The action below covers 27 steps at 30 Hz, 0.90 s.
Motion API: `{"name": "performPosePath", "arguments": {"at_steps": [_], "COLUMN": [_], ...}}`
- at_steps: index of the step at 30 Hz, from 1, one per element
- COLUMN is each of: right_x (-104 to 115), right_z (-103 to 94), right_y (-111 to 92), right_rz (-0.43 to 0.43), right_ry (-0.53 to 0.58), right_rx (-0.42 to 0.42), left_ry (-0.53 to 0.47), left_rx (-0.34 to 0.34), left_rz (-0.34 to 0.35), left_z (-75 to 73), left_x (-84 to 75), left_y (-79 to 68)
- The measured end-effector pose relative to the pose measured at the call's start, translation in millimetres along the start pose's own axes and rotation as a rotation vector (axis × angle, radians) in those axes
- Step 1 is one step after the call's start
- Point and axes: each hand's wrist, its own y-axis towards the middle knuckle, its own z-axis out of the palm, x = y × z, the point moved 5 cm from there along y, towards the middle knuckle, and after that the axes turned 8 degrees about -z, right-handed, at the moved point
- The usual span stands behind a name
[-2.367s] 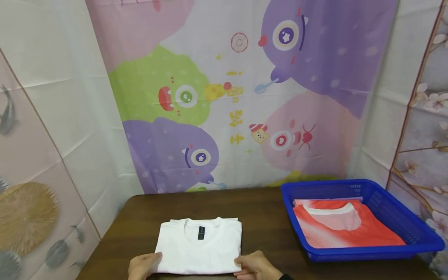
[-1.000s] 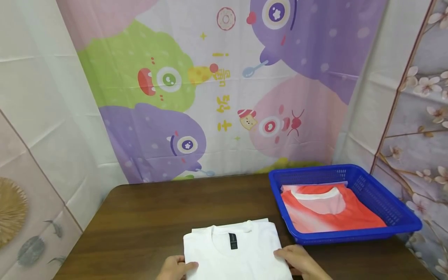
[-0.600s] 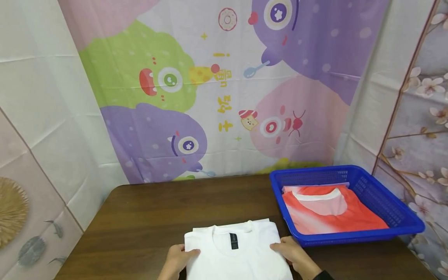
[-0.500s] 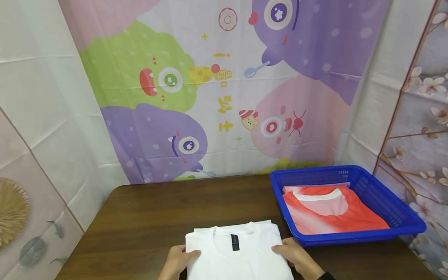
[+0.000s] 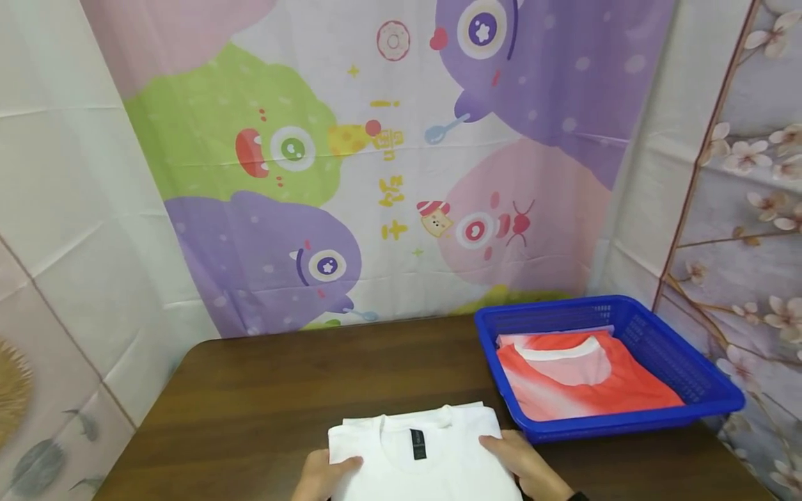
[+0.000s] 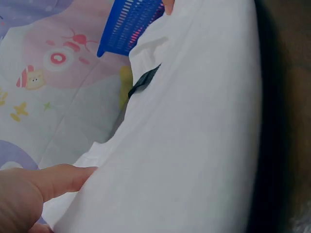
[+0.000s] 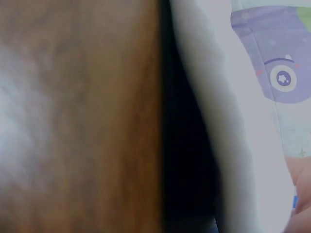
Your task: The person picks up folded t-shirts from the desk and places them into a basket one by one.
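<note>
A neatly folded white T-shirt point(image 5: 432, 470) with a black neck label point(image 5: 418, 444) is at the lower middle of the head view, its near part cut off by the frame. On its left side my left hand point(image 5: 321, 474) grips the edge, thumb on top and fingers hidden beneath. My right hand point(image 5: 523, 463) holds the opposite side, thumb likewise on top. The left wrist view shows the shirt point(image 6: 184, 116) sloping away from the left thumb point(image 6: 65, 180). In the right wrist view, the shirt's thick folded edge point(image 7: 238, 136) stands beside a dark gap, with part of the right hand point(image 7: 301, 179) at the border.
To the right, a blue plastic basket point(image 5: 708, 410) stands on the brown wooden table point(image 5: 250, 390). Inside it lies a folded red and pink shirt point(image 5: 589, 376). Behind the table hangs a cartoon-print curtain point(image 5: 401, 278), with patterned cloths on both sides.
The T-shirt has come closer to the body, and both hands have shifted from its near corners up along its sides. The head view has turned. Over the last half second little differs.
</note>
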Motion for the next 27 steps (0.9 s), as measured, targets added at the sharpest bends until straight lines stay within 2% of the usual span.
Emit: {"name": "performPosePath", "arguments": {"at_steps": [2, 4, 8, 18, 23, 27], "right_x": [0, 0, 0, 8, 15, 21], "right_z": [-0.1, -1.9, -4.5, -1.2, -0.1, 0.2], "right_y": [1, 1, 1, -3, -5, -10], "right_rz": [0.004, 0.051, 0.077, -0.041, -0.097, -0.137], "right_ry": [0.017, 0.011, 0.000, -0.027, -0.032, 0.010], "right_rx": [0.003, 0.018, 0.014, -0.049, -0.104, -0.145], "left_ry": [-0.012, -0.005, 0.006, 0.031, -0.017, -0.014], "left_rx": [0.013, 0.023, 0.018, -0.037, -0.056, -0.089], "left_rz": [-0.003, -0.006, 0.002, 0.012, 0.107, 0.127], "left_z": [1.2, 1.7, 1.0, -0.3, -0.8, -3.2], "left_x": [0.7, 1.5, 1.4, 3.4, 4.0, -3.0], "left_y": [0.7, 1.8, 2.3, 4.7, 8.3, 3.3]}}
